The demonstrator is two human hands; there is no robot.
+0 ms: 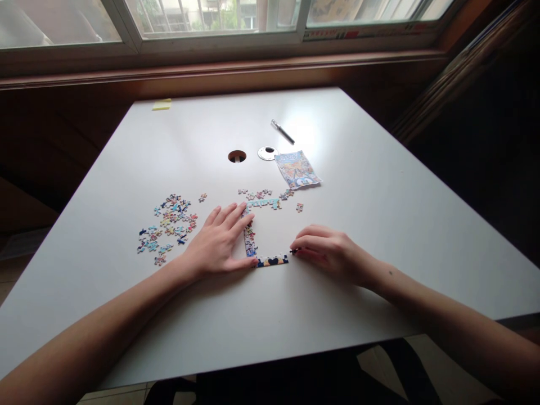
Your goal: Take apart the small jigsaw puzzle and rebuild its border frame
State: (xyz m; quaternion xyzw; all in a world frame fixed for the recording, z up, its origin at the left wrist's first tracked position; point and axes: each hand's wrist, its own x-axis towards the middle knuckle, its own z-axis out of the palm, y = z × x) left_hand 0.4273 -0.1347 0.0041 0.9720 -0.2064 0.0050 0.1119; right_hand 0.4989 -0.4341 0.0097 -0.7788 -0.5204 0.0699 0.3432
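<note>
1. Left hand (221, 239) lies flat, fingers spread, bracing the puzzle frame (253, 242) at table (379, 185) centre.
2. Right hand (327, 250) pinches a piece (293, 251) touching the frame's bottom strip.
3. Best pressed gently, tabs aligned.

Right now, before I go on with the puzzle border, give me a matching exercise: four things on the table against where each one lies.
Things:
1. pen
2. sticky notes
3. loose pieces
4. picture sheet

Places:
A. far left corner of the table
B. left of the left hand
C. beyond the round metal cap
D. right of the cable hole, past the right hand

Pairs: 1-C, 2-A, 3-B, 4-D
</note>
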